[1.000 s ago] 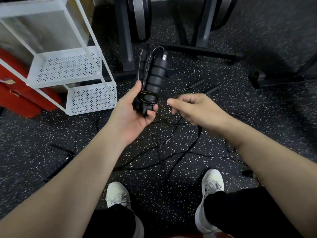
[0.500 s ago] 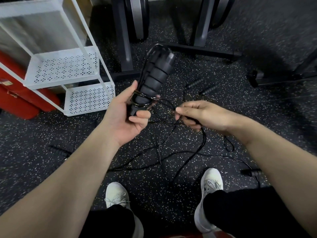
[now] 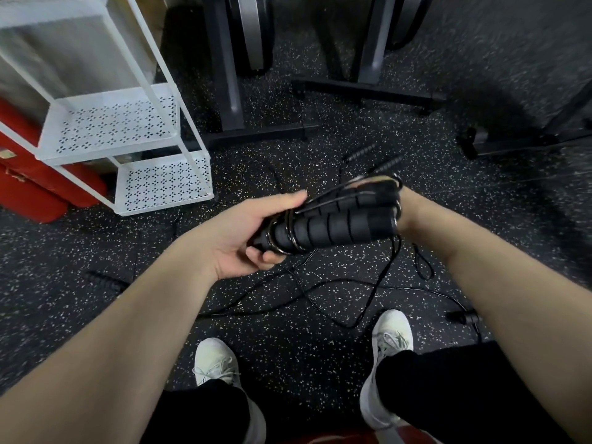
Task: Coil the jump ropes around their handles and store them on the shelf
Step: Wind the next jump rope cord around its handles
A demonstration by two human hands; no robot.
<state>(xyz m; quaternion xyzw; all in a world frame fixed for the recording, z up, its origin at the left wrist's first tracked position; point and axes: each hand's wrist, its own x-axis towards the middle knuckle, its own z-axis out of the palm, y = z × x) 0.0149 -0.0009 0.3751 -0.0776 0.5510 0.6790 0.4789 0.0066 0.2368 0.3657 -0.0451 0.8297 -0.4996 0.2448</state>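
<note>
left grip point(image 3: 253, 232) around coiled handles point(image 3: 333, 219) — right grip point(image 3: 404, 208) (hidden, state unclear) at far end

Handles point(image 3: 333, 224): black, matt, ribbed, foam-like grip. Cord point(image 3: 285, 233) wrapped round them: thin, black, glossy, catches light as bright rings. Loose cord on floor point(image 3: 320, 286): same thin black finish. Floor point(image 3: 288, 331): dark, matt, rough rubber-like surface with pale flecks. Shelf point(image 3: 160, 182): white painted metal, perforated trays, smooth. Shoes point(image 3: 216, 362): white cloth-like uppers with laces. Trousers point(image 3: 448, 395): black matt cloth. Red object point(image 3: 38, 190) beside shelf: smooth, slight sheen.
</note>
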